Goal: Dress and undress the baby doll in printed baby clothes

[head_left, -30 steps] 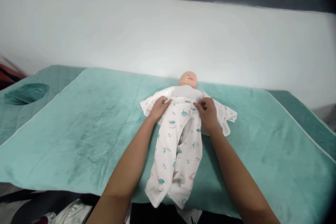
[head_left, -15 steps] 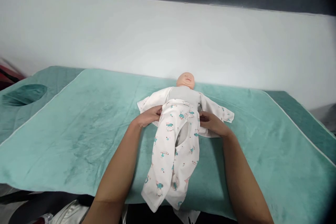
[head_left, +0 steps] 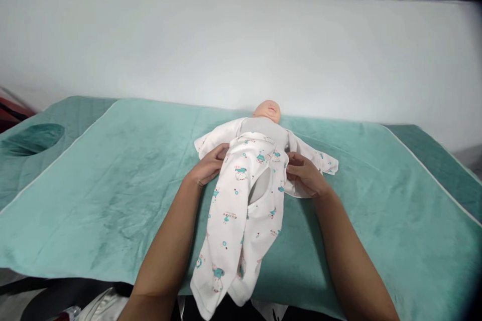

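A baby doll (head_left: 268,109) lies on its back, head toward the wall, in a white long-sleeved top (head_left: 222,135) open over its grey torso. White baby pants (head_left: 233,195) with a teal and pink print cover its lower body, and an opening at the crotch shows grey beneath. My left hand (head_left: 211,164) is closed on the pants' left side, fingertips partly hidden by the cloth. On the opposite side, my right hand (head_left: 304,173) pinches the pants near the waist. The pant legs hang toward me, their cuffs over the bed's front edge.
A teal cover (head_left: 113,185) is spread over the bed, which has a face hole (head_left: 33,139) at its left end. Behind stands a white wall (head_left: 241,50). A red item (head_left: 13,113) sits at the far left edge.
The pants have shifted left and a little upward at the waist, and their legs have swung left. Both hands moved slightly with them. The doll's head has rolled a little to the right.
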A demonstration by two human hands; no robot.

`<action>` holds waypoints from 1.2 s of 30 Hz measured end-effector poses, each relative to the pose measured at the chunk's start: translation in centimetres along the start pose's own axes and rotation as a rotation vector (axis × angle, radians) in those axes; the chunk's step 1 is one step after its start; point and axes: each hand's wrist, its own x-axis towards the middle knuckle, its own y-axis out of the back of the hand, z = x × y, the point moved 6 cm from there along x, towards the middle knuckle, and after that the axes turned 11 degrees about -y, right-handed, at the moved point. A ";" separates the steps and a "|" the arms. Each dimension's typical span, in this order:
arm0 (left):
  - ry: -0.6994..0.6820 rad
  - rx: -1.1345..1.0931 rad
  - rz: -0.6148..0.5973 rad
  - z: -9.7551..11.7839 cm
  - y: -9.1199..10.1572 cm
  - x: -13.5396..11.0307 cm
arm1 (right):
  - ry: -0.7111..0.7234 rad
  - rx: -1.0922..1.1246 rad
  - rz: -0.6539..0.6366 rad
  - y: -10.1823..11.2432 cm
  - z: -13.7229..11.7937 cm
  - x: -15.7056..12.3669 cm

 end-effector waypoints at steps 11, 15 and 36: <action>-0.017 0.078 -0.045 -0.3 -0.3 0.1 | 0.025 -0.062 -0.062 0.3 0.1 0.3; -0.059 0.091 -0.003 -0.7 -0.6 0.3 | 0.093 -0.076 0.032 0.6 0.1 0.7; -0.414 0.203 0.208 0.9 -1.4 1.4 | 0.451 -0.327 0.419 1.2 -1.4 1.0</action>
